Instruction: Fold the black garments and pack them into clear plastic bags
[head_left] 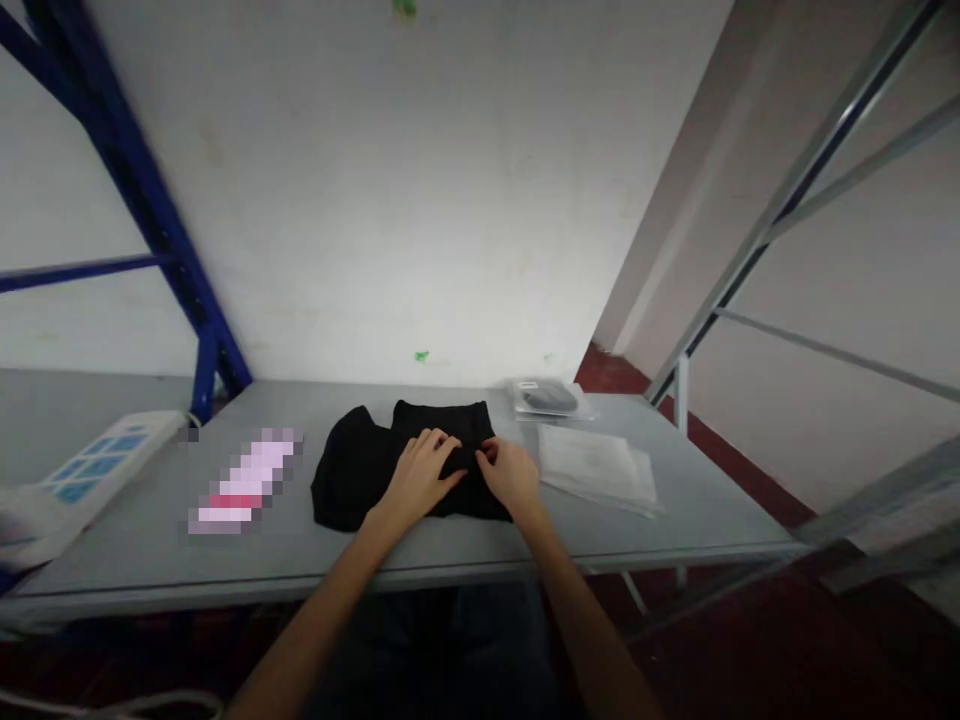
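- Left hand (421,474): spread open on black garment (351,474)
- Right hand (513,474): fingers curled at garment's right side; cannot tell if gripping
- Right: white plastic bags (592,462)

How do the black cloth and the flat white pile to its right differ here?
Color: the black cloth is dark, the white pile pale. Size: the black cloth covers more of the table than the white pile. Contact: the left hand and right hand touch the black cloth, not the white pile. Both lie on the table.
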